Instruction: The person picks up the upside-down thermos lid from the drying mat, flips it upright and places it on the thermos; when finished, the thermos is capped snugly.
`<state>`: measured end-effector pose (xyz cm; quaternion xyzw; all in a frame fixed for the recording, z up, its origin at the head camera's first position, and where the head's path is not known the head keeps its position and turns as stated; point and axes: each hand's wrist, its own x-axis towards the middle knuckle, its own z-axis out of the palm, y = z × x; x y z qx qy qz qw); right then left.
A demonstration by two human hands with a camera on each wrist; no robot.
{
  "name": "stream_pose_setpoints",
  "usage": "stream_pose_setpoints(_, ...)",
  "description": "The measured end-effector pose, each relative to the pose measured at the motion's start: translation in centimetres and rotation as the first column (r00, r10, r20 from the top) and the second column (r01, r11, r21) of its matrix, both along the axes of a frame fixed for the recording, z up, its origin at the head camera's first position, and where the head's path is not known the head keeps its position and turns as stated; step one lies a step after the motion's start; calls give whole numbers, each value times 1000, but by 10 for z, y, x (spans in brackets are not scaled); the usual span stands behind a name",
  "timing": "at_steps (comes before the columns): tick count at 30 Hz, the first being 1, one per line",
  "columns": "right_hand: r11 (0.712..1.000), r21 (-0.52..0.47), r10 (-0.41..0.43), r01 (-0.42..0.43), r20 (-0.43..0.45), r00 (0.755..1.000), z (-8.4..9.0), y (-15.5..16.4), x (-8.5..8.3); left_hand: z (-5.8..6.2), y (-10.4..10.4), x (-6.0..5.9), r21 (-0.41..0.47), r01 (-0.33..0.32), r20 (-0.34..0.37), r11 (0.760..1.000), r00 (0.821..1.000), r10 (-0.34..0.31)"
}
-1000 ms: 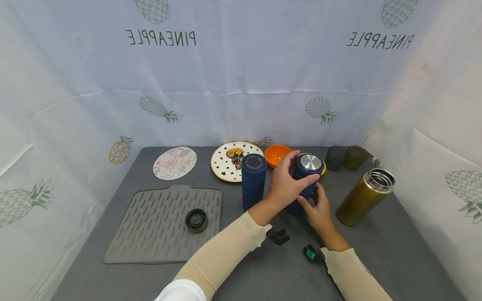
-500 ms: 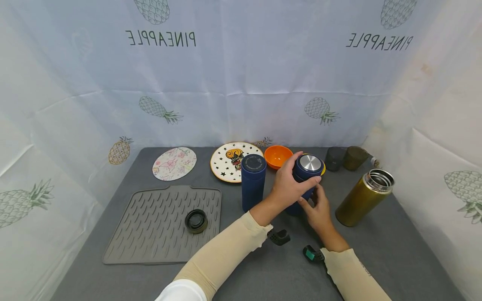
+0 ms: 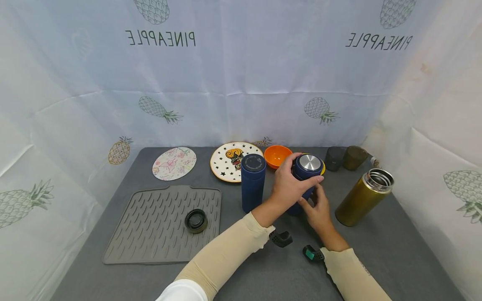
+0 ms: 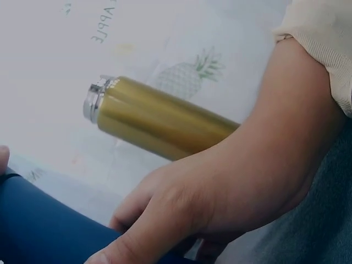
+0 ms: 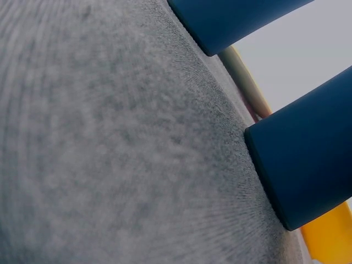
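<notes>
A dark blue thermos (image 3: pixel 295 208) with a silver-topped lid (image 3: pixel 310 162) stands upright on the grey table. My left hand (image 3: pixel 288 184) grips round the lid, its thumb across the front. Lower down, my right hand (image 3: pixel 318 209) holds the thermos body from the right. The left wrist view shows the right hand (image 4: pixel 192 203) wrapped over the blue body (image 4: pixel 49 225), with one fingertip of the other hand at the left edge. In the right wrist view the thermos base (image 5: pixel 308 154) rests on the table; neither hand is recognisable there.
A second blue thermos (image 3: pixel 253 188) stands left. An olive-gold bottle (image 3: pixel 357 205) without a lid stands right. A dark round lid (image 3: pixel 196 221) lies on a grey drying mat (image 3: pixel 150 234). Behind are plates (image 3: pixel 222 167), an orange bowl (image 3: pixel 276 155) and dark cups (image 3: pixel 355 157).
My left hand has turned slightly on the lid, its thumb tip shifting a little to the right. My right hand and the thermos body look unmoved.
</notes>
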<state>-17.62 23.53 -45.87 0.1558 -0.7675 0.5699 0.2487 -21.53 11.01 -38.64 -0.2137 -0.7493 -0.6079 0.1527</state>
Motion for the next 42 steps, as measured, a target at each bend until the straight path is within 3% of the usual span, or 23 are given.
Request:
stream_pose_setpoints(9, 1000, -18, -1, 1, 22, 1000, 1, -3, -1, -1, -7, -2, -41, 23, -52, 999, 998, -26)
stream_pose_setpoints(24, 1000, -21, 3, -1, 66, 998, 1, -4, 0, -5, -12, -3, 63, 111, -52, 992, 993, -107)
stream_pose_setpoints(42, 1000, 3, -15, 15, 104, 994, 3, 3, 1, 2, -12, 2, 0, 105, -14, 994, 994, -105)
